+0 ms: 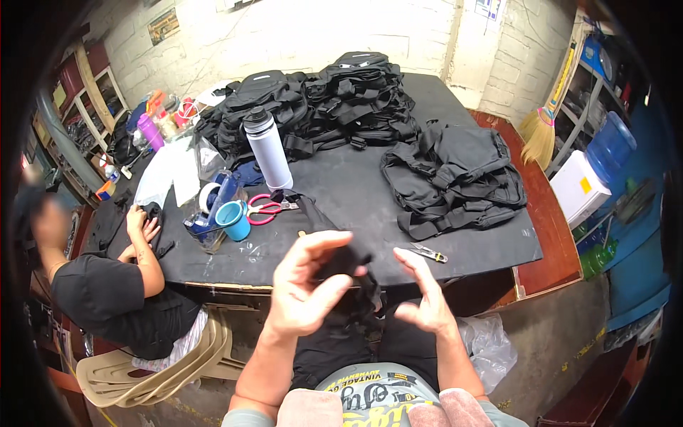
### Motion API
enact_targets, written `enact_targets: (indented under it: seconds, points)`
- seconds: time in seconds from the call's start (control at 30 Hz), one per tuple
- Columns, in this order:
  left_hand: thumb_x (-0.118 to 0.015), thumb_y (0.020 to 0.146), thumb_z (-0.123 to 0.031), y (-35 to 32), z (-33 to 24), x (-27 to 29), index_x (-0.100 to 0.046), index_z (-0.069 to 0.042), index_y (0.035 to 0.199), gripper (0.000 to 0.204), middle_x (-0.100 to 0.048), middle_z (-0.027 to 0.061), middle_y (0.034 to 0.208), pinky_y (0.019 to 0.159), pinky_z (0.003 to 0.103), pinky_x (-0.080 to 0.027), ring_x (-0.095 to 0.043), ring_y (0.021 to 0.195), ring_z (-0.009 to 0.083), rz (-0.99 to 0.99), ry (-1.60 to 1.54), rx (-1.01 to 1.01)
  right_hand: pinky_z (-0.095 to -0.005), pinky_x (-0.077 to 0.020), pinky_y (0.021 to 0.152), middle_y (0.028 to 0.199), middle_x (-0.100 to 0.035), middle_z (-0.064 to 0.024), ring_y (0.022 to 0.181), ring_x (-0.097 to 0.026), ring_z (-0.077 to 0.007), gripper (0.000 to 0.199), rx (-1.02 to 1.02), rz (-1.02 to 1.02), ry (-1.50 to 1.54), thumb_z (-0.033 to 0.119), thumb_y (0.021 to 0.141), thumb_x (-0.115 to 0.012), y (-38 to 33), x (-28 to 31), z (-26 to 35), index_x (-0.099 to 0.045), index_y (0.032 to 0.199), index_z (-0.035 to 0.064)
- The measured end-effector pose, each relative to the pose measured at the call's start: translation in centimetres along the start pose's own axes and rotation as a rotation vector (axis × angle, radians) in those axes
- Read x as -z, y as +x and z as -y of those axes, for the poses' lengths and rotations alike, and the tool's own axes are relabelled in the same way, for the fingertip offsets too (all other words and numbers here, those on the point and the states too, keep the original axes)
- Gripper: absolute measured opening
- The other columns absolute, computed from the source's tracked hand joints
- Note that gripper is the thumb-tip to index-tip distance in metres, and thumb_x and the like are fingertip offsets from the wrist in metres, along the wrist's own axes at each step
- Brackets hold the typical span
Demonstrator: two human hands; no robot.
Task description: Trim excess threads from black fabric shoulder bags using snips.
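Note:
My left hand [307, 286] is raised in front of the table's near edge. Its fingers curl around a blurred black strap [344, 262], with thumb and index finger well apart. A dark length runs from it down toward my lap. To the right, my right hand [427, 297] is open and empty, thumb and fingers apart. Just past its fingertips lies a utility knife [430, 253]. Beyond my left hand, another black strap [311, 212] lies beside pink-handled scissors or snips [264, 209].
A white bottle [269, 153], a light-blue cup [233, 220] and a clear container with tape stand left of centre on the black table [341, 186]. Black bags are piled at the back [359, 99] and right [455, 178]. At left, a co-worker [107, 292] sits handling black fabric.

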State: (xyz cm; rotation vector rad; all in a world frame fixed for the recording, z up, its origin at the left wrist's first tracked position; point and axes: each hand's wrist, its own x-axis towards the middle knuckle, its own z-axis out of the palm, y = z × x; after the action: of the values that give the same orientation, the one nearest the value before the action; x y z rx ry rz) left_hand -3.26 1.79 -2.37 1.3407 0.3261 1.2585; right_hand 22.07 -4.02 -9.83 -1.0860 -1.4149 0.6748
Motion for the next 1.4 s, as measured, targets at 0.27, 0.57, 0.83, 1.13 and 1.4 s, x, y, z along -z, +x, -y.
enact_targets:
  seconds: [0.27, 0.57, 0.83, 1.13, 1.4]
  points:
    - [-0.083, 0.104, -0.017, 7.9, -4.3, -2.8, -0.047, 0.000, 0.172, 0.079, -0.074, 0.0197, 0.147, 0.110, 0.045, -0.062, -0.075, 0.128, 0.0273, 0.324, -0.200, 0.362, -0.0392, -0.0576, 0.114, 0.142, -0.078, -0.0113, 0.131, -0.074, -0.0258, 0.048, -0.410, 0.286, 0.568, 0.024, 0.105, -0.077, -4.8, 1.3, -2.2, -0.073, 0.144, -0.0038]
    - [-0.092, 0.096, -0.040, 3.1, -4.4, -1.0, -0.077, -0.003, 0.137, 0.058, -0.082, 0.0228, 0.101, 0.078, 0.041, -0.061, -0.075, 0.080, 0.0244, 0.413, 0.851, 0.344, -0.0508, -0.0609, 0.116, 0.153, -0.071, -0.0194, 0.135, -0.073, -0.0305, 0.056, -0.682, 0.037, 0.998, 0.039, 0.123, -0.051, -2.3, 6.1, -1.4, -0.061, 0.156, -0.0049]
    - [-0.085, 0.106, -0.021, 5.1, -6.8, -1.0, -0.077, 0.003, 0.106, 0.025, -0.072, 0.0109, 0.077, 0.067, 0.035, -0.055, -0.059, 0.069, 0.0113, -0.088, 0.668, -0.032, -0.0539, -0.0561, 0.121, 0.149, -0.068, -0.0217, 0.140, -0.068, -0.0357, 0.074, 0.256, 0.091, 0.447, 0.061, 0.111, -0.073, -5.2, 10.2, 7.2, -0.060, 0.156, 0.0040]
    - [-0.087, 0.100, -0.015, 4.5, -7.0, -13.6, -0.077, 0.005, 0.126, 0.035, -0.082, 0.0191, 0.105, 0.074, 0.045, -0.064, -0.079, 0.090, 0.0382, 0.141, 0.543, -0.702, -0.0616, -0.0322, 0.139, 0.185, -0.028, -0.0348, 0.169, -0.036, -0.0556, 0.107, 0.888, -0.521, -0.727, 0.031, 0.105, -0.086, 1.4, 2.8, 5.8, -0.020, 0.180, -0.0060]
    - [-0.080, 0.090, 0.002, 0.2, -1.7, -4.3, -0.077, -0.007, 0.120, 0.032, -0.085, 0.0131, 0.117, 0.087, 0.044, -0.065, -0.082, 0.104, 0.0321, 0.135, 0.531, -0.888, -0.0494, -0.0571, 0.122, 0.152, -0.074, -0.0186, 0.140, -0.072, -0.0330, 0.045, 0.114, -0.767, 0.653, 0.014, 0.111, -0.075, 6.9, 7.7, 15.4, -0.069, 0.153, -0.0028]
